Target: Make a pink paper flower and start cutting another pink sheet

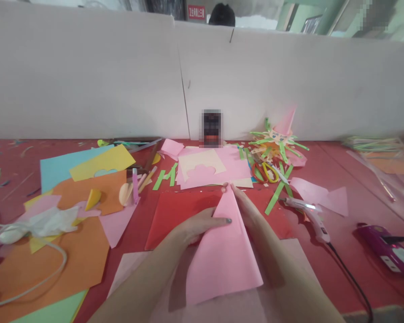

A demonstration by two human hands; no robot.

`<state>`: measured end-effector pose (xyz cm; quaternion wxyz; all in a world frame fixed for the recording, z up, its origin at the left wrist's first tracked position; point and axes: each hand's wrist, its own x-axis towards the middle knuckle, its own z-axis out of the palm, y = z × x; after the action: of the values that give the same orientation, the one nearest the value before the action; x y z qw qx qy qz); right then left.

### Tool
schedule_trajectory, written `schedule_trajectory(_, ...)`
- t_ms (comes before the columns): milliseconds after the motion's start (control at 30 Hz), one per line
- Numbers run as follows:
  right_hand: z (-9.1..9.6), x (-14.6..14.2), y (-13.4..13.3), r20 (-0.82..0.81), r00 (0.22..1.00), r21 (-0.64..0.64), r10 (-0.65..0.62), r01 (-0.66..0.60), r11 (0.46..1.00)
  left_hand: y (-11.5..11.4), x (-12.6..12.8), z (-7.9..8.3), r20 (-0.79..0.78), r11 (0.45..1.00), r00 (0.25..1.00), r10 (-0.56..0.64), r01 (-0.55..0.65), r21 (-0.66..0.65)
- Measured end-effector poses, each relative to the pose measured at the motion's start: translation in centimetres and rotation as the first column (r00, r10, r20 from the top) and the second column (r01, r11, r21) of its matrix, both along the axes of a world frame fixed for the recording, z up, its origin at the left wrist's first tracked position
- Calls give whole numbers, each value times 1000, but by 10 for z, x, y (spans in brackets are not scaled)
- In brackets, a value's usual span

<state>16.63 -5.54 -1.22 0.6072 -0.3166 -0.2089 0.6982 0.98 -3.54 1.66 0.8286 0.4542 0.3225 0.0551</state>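
Observation:
A pink sheet of paper (222, 255) rolled into a cone shape lies in front of me, its tip pointing away over a red sheet (175, 211). My left hand (198, 226) rests on the cone's left side, thumb pressed on the paper and fingers tucked under it. My right hand (247, 208) runs along the cone's right edge, fingertips pinching the tip. Both hands are closed on the paper.
Coloured paper sheets (87, 188) litter the red table at left, with a white cable (37, 278). Scissors (265, 172), green paper strips (278, 193), a glue gun (309, 215) and a purple tool (387, 249) lie right. A white partition (121, 76) stands behind.

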Motion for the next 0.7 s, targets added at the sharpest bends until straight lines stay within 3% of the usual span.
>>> schedule_trajectory(267,2,0,-2,-140,990,19,9,-7,1000,-2,1,0,67,998,998,1,4,-69)
schedule_trajectory(500,-1,2,-1,-72,997,28,-26,28,999,0,0,0,88,991,996,-28,39,-127)
schedule_trajectory(700,-3,2,-1,-115,993,46,2,4,999,0,1,-7,145,988,989,-16,38,-149)
